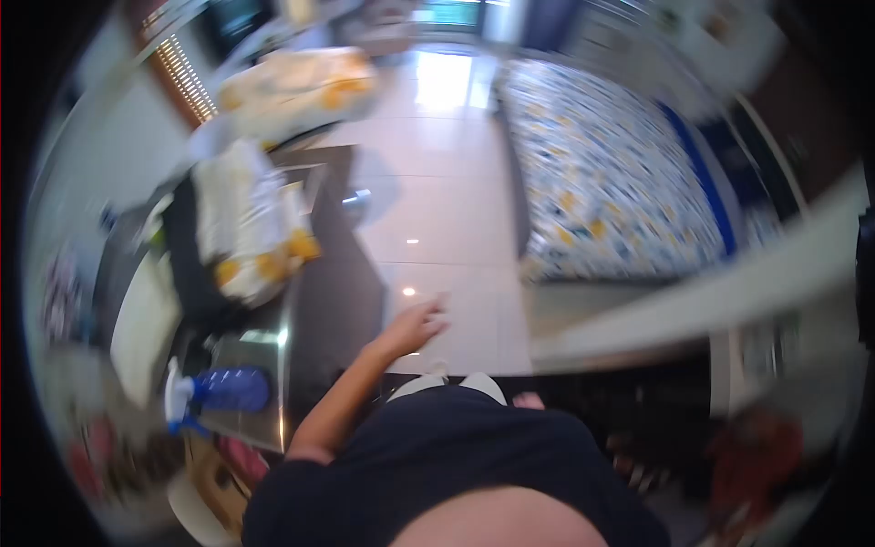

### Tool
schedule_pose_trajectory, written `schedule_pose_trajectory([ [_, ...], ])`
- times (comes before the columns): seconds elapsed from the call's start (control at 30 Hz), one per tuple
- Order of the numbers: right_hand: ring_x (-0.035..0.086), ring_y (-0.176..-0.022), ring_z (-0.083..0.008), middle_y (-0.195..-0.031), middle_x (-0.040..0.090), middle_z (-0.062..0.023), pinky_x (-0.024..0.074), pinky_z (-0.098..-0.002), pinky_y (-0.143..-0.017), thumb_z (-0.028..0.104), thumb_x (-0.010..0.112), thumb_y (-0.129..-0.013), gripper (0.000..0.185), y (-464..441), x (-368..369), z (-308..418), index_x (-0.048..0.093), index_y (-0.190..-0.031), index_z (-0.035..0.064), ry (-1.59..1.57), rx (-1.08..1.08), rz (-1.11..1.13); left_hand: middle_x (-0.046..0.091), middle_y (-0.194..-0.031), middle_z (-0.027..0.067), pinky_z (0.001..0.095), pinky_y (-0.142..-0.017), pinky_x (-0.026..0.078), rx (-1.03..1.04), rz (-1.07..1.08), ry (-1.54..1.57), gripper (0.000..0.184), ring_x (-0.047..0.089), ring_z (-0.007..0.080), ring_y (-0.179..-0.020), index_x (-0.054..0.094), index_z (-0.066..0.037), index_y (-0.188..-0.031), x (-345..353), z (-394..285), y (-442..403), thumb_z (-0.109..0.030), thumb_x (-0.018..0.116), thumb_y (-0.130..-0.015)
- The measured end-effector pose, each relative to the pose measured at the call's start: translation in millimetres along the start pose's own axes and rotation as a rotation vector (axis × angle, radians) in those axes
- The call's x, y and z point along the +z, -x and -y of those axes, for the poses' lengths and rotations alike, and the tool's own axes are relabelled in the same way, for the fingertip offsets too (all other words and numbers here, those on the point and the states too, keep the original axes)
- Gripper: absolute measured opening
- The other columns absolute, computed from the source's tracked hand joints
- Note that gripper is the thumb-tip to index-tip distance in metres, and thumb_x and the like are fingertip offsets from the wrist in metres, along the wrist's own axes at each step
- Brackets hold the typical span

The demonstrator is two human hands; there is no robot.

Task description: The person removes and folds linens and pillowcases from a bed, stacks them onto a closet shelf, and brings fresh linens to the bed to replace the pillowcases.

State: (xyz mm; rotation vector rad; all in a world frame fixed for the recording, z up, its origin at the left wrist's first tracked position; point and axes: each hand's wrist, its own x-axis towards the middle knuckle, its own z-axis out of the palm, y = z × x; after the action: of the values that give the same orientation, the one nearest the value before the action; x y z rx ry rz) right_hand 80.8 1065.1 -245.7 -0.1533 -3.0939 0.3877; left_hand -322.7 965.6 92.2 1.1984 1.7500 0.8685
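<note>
Left hand (419,326) loosely open, held out beside a dark brown, glossy, straight-edged table (339,239)

At far left, a pale rounded panel (146,333) stands beside a limp black fabric strip (193,248). Next comes a white bundle with yellow-orange patches (244,214), resting on the table; beyond it lies a similar white-and-yellow padded bundle (301,87). The table and these items line the left side of a pale, shiny tiled floor (428,205). Right of that, a bed with a blue, white and yellow patterned cover (606,173) and a long pale ledge (656,314) bound the floor.

A blue plastic spray bottle (232,389) is on the table's near end, its long axis sideways in view, white head leftward; upright or lying, I cannot tell. The table runs lengthwise away from the person, just left of the hand.

The bottle's body looks translucent; the tabletop catches bright reflections. The left hand is empty, fingers slightly bent and blurred. The right hand cannot be made out clearly, nor its state.
</note>
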Motion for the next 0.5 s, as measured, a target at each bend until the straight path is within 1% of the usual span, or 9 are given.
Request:
schedule_pose_trajectory([
  [0.03, 0.059, -0.061, -0.0227, -0.066, 0.059, -0.011, 0.0488, -0.0391, -0.057, 0.021, 0.053, -0.081, 0.02, 2, -8, -9, 0.059, -0.073, 0.004, -0.407, 0.242, 0.242, 0.059, -0.111, 0.0186, 0.0384, -0.085, 0.047, 0.17, -0.067, -0.099, 0.055, 0.059, 0.0317, -0.1, 0.041, -0.005, -0.134, -3, -7, -25, -0.025, 0.06, -0.086],
  [0.07, 0.059, -0.061, -0.0222, -0.066, 0.058, -0.0103, 0.0486, -0.0388, -0.057, 0.021, 0.053, -0.081, 0.019, 3, -22, -21, 0.059, -0.073, 0.0046, -0.928, 0.815, 0.411, 0.059, -0.113, 0.0141, 0.0368, -0.086, 0.047, 0.225, -0.056, -0.217, 0.057, 0.059, 0.0282, -0.101, 0.034, -0.012, -0.139, -9, -16, -51, -0.022, 0.058, -0.088],
  [0.1, 0.058, -0.061, -0.0217, -0.066, 0.058, -0.0097, 0.0484, -0.0385, -0.056, 0.021, 0.053, -0.081, 0.019, -3, -38, -44, 0.059, -0.073, 0.0052, -1.042, 1.042, 0.47, 0.059, -0.112, 0.0149, 0.0367, -0.084, 0.047, 0.304, -0.131, -0.121, 0.056, 0.059, 0.0284, -0.1, 0.035, -0.01, -0.139, -18, -43, -59, -0.021, 0.057, -0.088],
  [0.13, 0.057, -0.06, -0.0213, -0.066, 0.057, -0.0091, 0.0482, -0.0382, -0.056, 0.021, 0.053, -0.081, 0.018, -9, -54, -67, 0.059, -0.073, 0.0058, -1.069, 1.148, 0.506, 0.059, -0.111, 0.0145, 0.0371, -0.084, 0.047, 0.36, -0.216, -0.099, 0.055, 0.06, 0.0277, -0.098, 0.036, -0.01, -0.138, -24, -60, -69, -0.019, 0.057, -0.088],
  [0.17, 0.057, -0.06, -0.0208, -0.065, 0.056, -0.0085, 0.048, -0.0379, -0.056, 0.021, 0.053, -0.081, 0.018, -16, -68, -93, 0.058, -0.073, 0.0064, -1.055, 1.168, 0.553, 0.06, -0.11, 0.014, 0.0375, -0.083, 0.047, 0.414, -0.298, -0.082, 0.055, 0.06, 0.0271, -0.096, 0.036, -0.01, -0.138, -28, -68, -72, -0.017, 0.056, -0.088],
  [0.27, 0.055, -0.059, -0.0195, -0.064, 0.055, -0.0066, 0.0474, -0.037, -0.056, 0.022, 0.053, -0.081, 0.016, -56, -104, -186, 0.058, -0.074, 0.0082, -0.972, 1.159, 0.672, 0.061, -0.107, 0.0147, 0.0351, -0.081, 0.048, 0.432, -0.672, -0.061, 0.054, 0.061, 0.0266, -0.09, 0.038, -0.008, -0.137, -41, -75, -56, -0.01, 0.056, -0.086],
  [0.37, 0.053, -0.058, -0.0181, -0.063, 0.053, -0.0047, 0.0469, -0.0361, -0.055, 0.022, 0.053, -0.082, 0.014, -130, -144, -289, 0.057, -0.075, 0.01, -0.88, 1.129, 0.717, 0.061, -0.1, 0.0126, 0.0308, -0.079, 0.048, 0.32, -1.167, -0.198, 0.052, 0.06, 0.0226, -0.088, 0.041, -0.005, -0.135, -43, -53, -15, -0.003, 0.055, -0.085],
  [0.43, 0.052, -0.058, -0.0172, -0.063, 0.052, -0.0035, 0.0465, -0.0355, -0.055, 0.022, 0.053, -0.082, 0.013, -193, -167, -351, 0.057, -0.075, 0.0112, -0.823, 1.097, 0.715, 0.06, -0.097, 0.0115, 0.0276, -0.076, 0.047, 0.035, -1.494, -0.246, 0.05, 0.06, 0.0195, -0.086, 0.043, -0.001, -0.132, -39, -51, 29, 0.001, 0.055, -0.083],
  [0.5, 0.051, -0.057, -0.0162, -0.062, 0.051, -0.0022, 0.0461, -0.0349, -0.055, 0.022, 0.053, -0.082, 0.012, -264, -180, -394, 0.056, -0.075, 0.0124, -0.776, 1.04, 0.708, 0.057, -0.103, 0.0116, 0.0286, -0.08, 0.046, -0.22, -1.8, -0.277, 0.056, 0.057, 0.0185, -0.091, 0.039, -0.001, -0.135, -26, -44, 67, -0.001, 0.057, -0.082],
])
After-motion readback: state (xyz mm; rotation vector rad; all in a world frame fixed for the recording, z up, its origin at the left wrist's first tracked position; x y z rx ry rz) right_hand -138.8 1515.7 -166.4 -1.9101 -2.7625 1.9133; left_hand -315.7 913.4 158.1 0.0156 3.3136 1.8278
